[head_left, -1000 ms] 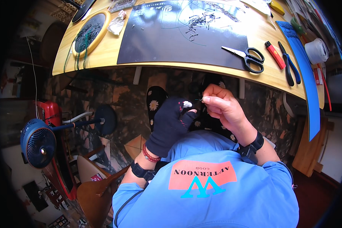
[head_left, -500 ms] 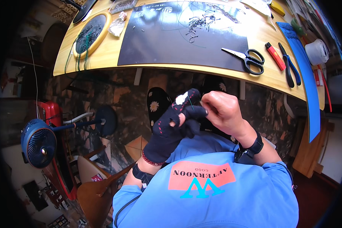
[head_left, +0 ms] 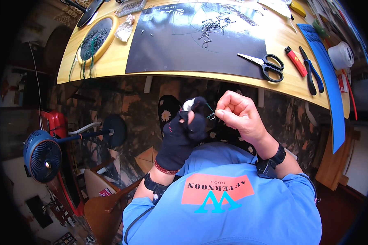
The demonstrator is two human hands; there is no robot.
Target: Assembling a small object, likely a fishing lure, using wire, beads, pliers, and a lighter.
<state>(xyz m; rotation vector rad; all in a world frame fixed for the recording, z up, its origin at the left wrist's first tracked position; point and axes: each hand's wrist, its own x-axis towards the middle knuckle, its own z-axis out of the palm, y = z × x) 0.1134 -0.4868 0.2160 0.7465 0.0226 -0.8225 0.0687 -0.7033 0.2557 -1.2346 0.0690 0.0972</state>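
My left hand (head_left: 185,124), in a black glove with white at a fingertip, is closed on one end of a thin green line (head_left: 209,107). The line spans a short gap to my right hand (head_left: 238,114), bare, with thumb and forefinger pinched on it. A small loop (head_left: 211,116) shows beside the right fingertips; whether it is line or a hook's bend I cannot tell. Both hands are above my lap, off the table's front edge. On the dark mat (head_left: 163,53) lies a pile of dark fishhooks (head_left: 212,29).
Scissors (head_left: 268,67), a red lighter (head_left: 295,61) and blue-black pliers (head_left: 310,71) lie at the table's right. A blue strip (head_left: 333,106) overhangs the edge. At left, a yellow-rimmed dish (head_left: 111,38) holds hooks with green lines. A fan (head_left: 43,155) stands left.
My hands have drawn slightly apart, and the green line now shows between them. The left fingers have curled in more; the right hand has lifted and turned a little.
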